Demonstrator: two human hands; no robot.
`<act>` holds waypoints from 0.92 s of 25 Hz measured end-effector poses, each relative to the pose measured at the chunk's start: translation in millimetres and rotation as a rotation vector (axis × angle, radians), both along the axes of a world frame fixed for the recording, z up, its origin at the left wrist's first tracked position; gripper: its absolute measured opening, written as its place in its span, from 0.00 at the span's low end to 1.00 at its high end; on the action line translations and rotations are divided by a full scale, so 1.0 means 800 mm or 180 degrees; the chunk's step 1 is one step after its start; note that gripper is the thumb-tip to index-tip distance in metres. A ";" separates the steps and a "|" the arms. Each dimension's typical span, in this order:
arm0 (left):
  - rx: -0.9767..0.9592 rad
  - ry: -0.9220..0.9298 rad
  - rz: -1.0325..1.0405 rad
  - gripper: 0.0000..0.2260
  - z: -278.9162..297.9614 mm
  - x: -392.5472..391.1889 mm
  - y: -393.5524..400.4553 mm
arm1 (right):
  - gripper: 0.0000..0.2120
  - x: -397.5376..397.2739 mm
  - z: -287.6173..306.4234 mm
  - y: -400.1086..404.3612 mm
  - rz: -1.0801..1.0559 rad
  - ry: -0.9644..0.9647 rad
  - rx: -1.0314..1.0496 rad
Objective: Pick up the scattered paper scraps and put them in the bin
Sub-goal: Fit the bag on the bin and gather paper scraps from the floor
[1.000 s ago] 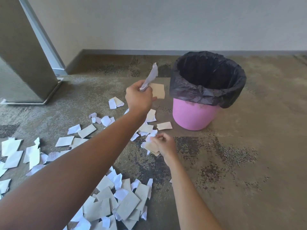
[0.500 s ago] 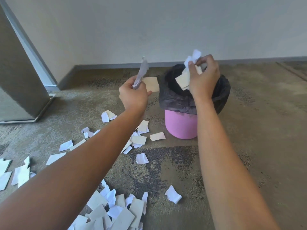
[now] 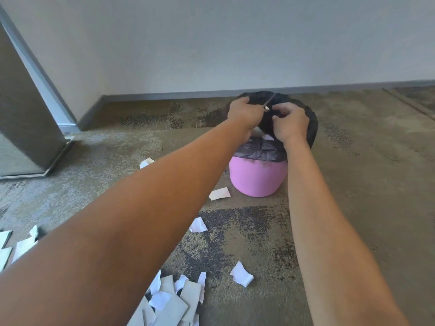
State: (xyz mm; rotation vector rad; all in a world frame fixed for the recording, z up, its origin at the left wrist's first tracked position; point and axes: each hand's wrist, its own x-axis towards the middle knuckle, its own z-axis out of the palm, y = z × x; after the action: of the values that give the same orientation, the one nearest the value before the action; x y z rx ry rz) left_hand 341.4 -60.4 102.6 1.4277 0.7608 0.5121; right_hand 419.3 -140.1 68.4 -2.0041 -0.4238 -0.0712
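The pink bin, lined with a black bag, stands on the carpet near the wall. Both my hands are over its mouth. My left hand pinches a thin paper scrap, seen edge-on. My right hand hovers with its fingers loosely apart and nothing visible in them. White scraps show inside the bag below my hands. Loose scraps lie on the floor in front of the bin, and a pile sits beneath my left forearm.
More scraps lie at the far left edge and one left of the bin. A grey metal-framed panel stands at the left. The wall's baseboard runs just behind the bin.
My left hand has moved right, carrying its scrap over the bin. My right hand has dropped lower over the opening, and the scraps it held are gone from its fingers.
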 end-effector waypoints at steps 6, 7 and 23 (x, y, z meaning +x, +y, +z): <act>-0.0040 -0.0206 -0.0075 0.18 -0.020 -0.025 0.009 | 0.19 -0.015 -0.009 -0.019 -0.0238 0.0138 0.0474; 0.0122 -0.0251 0.0085 0.16 -0.027 -0.034 0.013 | 0.17 -0.021 -0.009 -0.019 -0.0260 0.0085 0.0573; 0.2533 0.3186 -0.2079 0.27 -0.351 -0.227 0.034 | 0.36 -0.175 -0.214 -0.026 0.1537 0.1414 -0.3716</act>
State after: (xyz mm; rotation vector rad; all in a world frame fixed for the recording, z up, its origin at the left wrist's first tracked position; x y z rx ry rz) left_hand 160.1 -32.9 -178.4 2.6004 0.8051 -0.5484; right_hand 279.1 -160.6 -102.7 -2.8396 -0.7383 1.1342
